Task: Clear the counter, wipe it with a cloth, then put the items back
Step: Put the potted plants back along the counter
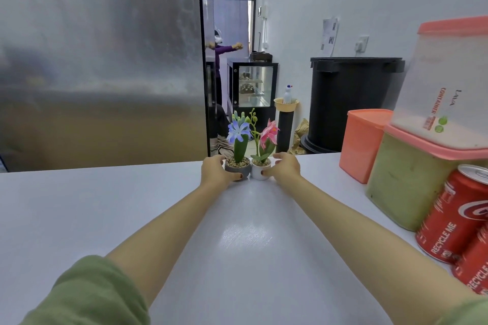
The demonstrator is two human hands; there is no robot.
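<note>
- Both hands are reaching out to 12 o'clock, to the far edge of the counter (pixel 237 232). Our left hand (pixel 215 171) is curling round the grey pot (pixel 237 167), thumb on its near face and fingers behind. Our right hand (pixel 286 169) is gripping the white pot (pixel 261 170) in the same way.
- These 2 pots are standing upright and touching each other, grey toward 11 o'clock and white toward 1 o'clock.
- We are judging both as light and rigid: small, squat, round bowls, probably ceramic or cement. The grey one is looking matt and grainy, the white one smoother and likelier to slip.
- Pebbles (pixel 237 163) are filling each pot's top; whether they are glued down we cannot tell, so tipping is risking a spill.
- A blue flower (pixel 238 130) and a pink flower (pixel 269 134) are rising on thin stems. They look artificial and soft, and they are making each pot top-heavy, so we are taking hold low on the pot wall.
- Underneath, the counter is showing pale, smooth and glossy; the pots should slide easily on it.
- At 3 o'clock, 2 red cans (pixel 454 216) and stacked plastic tubs (pixel 404 182) are crowding the edge.
</note>
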